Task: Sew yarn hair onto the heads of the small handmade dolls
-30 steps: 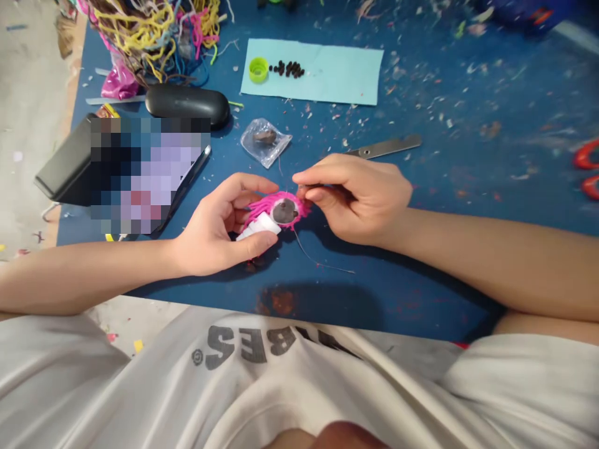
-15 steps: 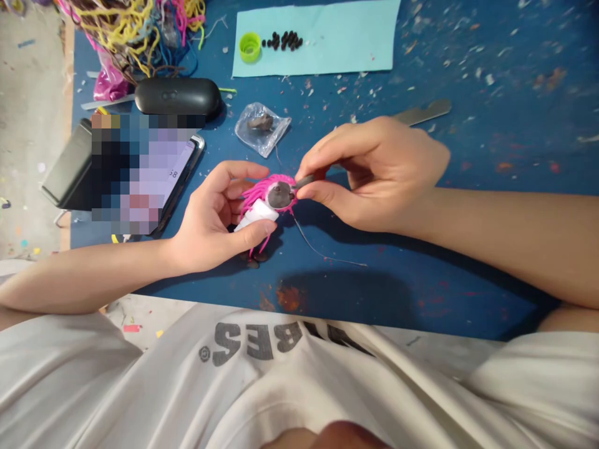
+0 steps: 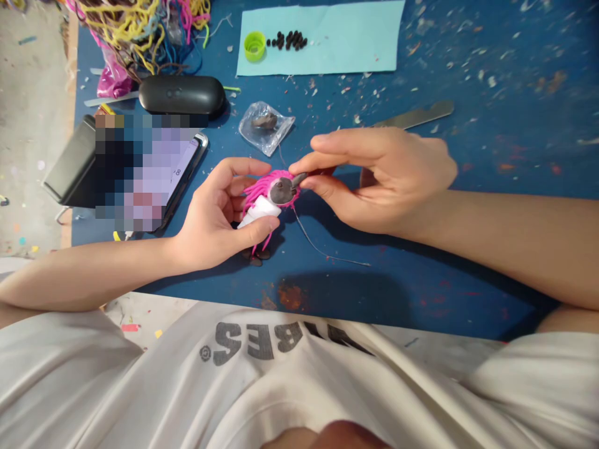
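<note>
My left hand (image 3: 218, 215) is closed round a small figure (image 3: 283, 189) with pink yarn strands, a dark grey clay face and a white wrapped body. Its thumb presses on the white part, and thin pink legs with dark feet hang below. My right hand (image 3: 374, 178) pinches a small piece of dark grey clay (image 3: 299, 179) between thumb and fingertips, against the edge of the face. A thin thread (image 3: 309, 243) trails from the figure onto the table. Just beyond lies a clear plastic bag (image 3: 266, 128) with a dark lump in it.
Behind my right hand lies a flat metal blade (image 3: 425, 115). A light blue sheet (image 3: 350, 40) carries a green cap (image 3: 254, 47) and several black beads (image 3: 292, 40). To the left are a black case (image 3: 182, 95), a propped phone (image 3: 180, 181) and a yarn heap (image 3: 135, 31).
My right hand has brought the grey clay piece left, onto the edge of the figure's face; its index finger has shifted. The whole view has slid slightly to the right.
</note>
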Demonstrator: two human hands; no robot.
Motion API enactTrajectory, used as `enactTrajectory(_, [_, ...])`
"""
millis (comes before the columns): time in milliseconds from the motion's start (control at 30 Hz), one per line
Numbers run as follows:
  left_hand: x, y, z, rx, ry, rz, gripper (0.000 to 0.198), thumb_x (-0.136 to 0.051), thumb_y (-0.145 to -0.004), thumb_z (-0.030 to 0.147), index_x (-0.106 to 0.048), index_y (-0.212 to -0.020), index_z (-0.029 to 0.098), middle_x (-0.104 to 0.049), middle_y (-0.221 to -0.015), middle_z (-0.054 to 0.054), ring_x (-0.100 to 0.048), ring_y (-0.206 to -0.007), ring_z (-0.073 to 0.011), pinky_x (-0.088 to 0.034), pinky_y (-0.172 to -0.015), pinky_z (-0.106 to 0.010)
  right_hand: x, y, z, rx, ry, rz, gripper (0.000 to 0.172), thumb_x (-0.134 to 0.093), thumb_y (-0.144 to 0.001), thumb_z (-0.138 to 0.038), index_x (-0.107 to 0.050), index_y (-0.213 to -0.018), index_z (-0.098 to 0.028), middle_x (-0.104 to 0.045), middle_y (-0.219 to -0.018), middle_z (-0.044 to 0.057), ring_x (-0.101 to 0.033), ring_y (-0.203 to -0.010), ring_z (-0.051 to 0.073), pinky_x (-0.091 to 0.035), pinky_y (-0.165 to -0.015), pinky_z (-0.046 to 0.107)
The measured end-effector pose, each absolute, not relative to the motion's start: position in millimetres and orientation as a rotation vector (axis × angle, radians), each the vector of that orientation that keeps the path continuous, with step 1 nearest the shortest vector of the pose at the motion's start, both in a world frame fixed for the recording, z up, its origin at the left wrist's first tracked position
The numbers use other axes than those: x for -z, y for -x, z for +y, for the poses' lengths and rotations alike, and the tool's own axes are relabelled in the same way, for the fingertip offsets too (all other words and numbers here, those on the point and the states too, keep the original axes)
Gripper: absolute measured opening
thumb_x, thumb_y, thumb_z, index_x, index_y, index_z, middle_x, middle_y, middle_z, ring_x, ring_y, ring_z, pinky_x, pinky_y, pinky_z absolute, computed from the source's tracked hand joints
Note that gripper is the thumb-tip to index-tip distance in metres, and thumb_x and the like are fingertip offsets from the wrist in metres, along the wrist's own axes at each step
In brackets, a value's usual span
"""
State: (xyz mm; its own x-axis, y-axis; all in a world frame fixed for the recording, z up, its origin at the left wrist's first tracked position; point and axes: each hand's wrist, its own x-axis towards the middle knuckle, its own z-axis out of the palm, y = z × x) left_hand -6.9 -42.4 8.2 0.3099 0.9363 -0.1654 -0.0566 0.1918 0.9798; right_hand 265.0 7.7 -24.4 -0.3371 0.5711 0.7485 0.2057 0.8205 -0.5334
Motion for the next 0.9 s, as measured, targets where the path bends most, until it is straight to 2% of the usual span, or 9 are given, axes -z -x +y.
enactTrajectory(100, [-9.1,5.9,-42.3,-0.902,-1.16,0.988,0.071,-0.116,-0.083,0.037,-0.072,-0.136,0.025,-0.085,-0.113,-0.005,-0.086,-0.089,-0.023,-0.068,-0.073,-0.033,27.8,-263.2,9.0,-0.249,0.53,-1.941,0.076,-0.082,-0.114,-0.014,-0.064,-0.184,-0.038,-0.098,-0.123,-0.003,-0.096,-0.093,0.025,-0.078,-0.083,0.037])
enactTrajectory(233, [-9.4,5.0,-41.4,-0.917,-1.159,0.982,0.072,-0.118,-0.082,0.041,-0.071,-0.135,0.026,-0.086,-0.113,-0.004,-0.084,-0.084,-0.0206,-0.066,-0.07,-0.032,31.6,-271.7,9.0,-0.235,0.5,-2.019,0.088,-0.072,-0.118,-0.017,-0.044,-0.195,-0.049,-0.097,-0.13,-0.006,-0.094,-0.089,0.024,-0.078,-0.087,0.042])
enactTrajectory(333, [-8.7,5.4,-41.8,-0.913,-1.179,0.981,0.073,-0.117,-0.084,0.046,-0.072,-0.138,0.027,-0.087,-0.113,-0.003,-0.082,-0.082,-0.0191,-0.067,-0.069,-0.031,29.5,-280.7,7.5,-0.289,0.586,-2.198,0.091,-0.072,-0.114,-0.018,-0.043,-0.192,-0.055,-0.095,-0.14,-0.006,-0.097,-0.101,0.027,-0.078,-0.092,0.047])
enactTrajectory(433, [-8.2,5.8,-42.9,-0.909,-1.207,0.986,0.075,-0.116,-0.085,0.049,-0.072,-0.14,0.027,-0.088,-0.115,-0.004,-0.083,-0.084,-0.0195,-0.068,-0.071,-0.031,27.1,-279.3,9.7,-0.113,0.49,-2.245,0.094,-0.07,-0.108,-0.014,-0.045,-0.192,-0.049,-0.095,-0.141,-0.004,-0.097,-0.1,0.026,-0.075,-0.08,0.044])
enactTrajectory(500, [-8.6,5.4,-42.8,-0.923,-1.218,0.993,0.073,-0.116,-0.084,0.048,-0.074,-0.139,0.025,-0.088,-0.116,-0.005,-0.084,-0.087,-0.0205,-0.07,-0.075,-0.032,27.5,-273.1,11.6,0.033,0.406,-2.17,0.09,-0.067,-0.107,-0.014,-0.049,-0.191,-0.041,-0.097,-0.132,-0.004,-0.096,-0.094,0.024,-0.07,-0.067,0.041])
enactTrajectory(567, [-9.4,4.5,-41.6,-0.949,-1.221,0.995,0.069,-0.116,-0.085,0.045,-0.075,-0.137,0.024,-0.088,-0.115,-0.006,-0.085,-0.093,-0.0217,-0.072,-0.082,-0.035,28.1,-267.3,11.1,0.068,0.4,-2.138,0.083,-0.065,-0.109,-0.017,-0.054,-0.188,-0.037,-0.097,-0.135,-0.001,-0.096,-0.094,0.023,-0.067,-0.062,0.039])
enactTrajectory(667, [-11.0,3.5,-39.2,-0.981,-1.228,0.994,0.065,-0.116,-0.085,0.043,-0.077,-0.133,0.023,-0.088,-0.114,-0.006,-0.085,-0.097,-0.0226,-0.071,-0.087,-0.037,25.9,-264.5,5.3,-0.166,0.512,-2.164,0.069,-0.064,-0.115,-0.028,-0.061,-0.183,-0.036,-0.089,-0.159,0.006,-0.096,-0.109,0.028,-0.076,-0.076,0.044])
enactTrajectory(733, [-11.7,3.5,-38.7,-0.965,-1.238,1.013,0.061,-0.115,-0.086,0.044,-0.078,-0.13,0.023,-0.087,-0.109,-0.005,-0.083,-0.093,-0.0218,-0.069,-0.083,-0.036,22.5,-265.4,2.1,-0.417,0.653,-2.123,0.057,-0.066,-0.119,-0.04,-0.068,-0.176,-0.039,-0.086,-0.163,0.007,-0.094,-0.116,0.03,-0.08,-0.087,0.049])
enactTrajectory(900, [-8.4,6.5,-40.9,-0.932,-1.288,0.993,0.05,-0.113,-0.089,0.044,-0.081,-0.119,0.02,-0.081,-0.095,-0.002,-0.077,-0.076,-0.0183,-0.064,-0.07,-0.032,16.7,-266.6,8.5,-0.696,0.607,-2.079,0.031,-0.072,-0.126,-0.046,-0.087,-0.15,-0.032,-0.095,-0.131,0.005,-0.091,-0.105,0.024,-0.078,-0.095,0.043])
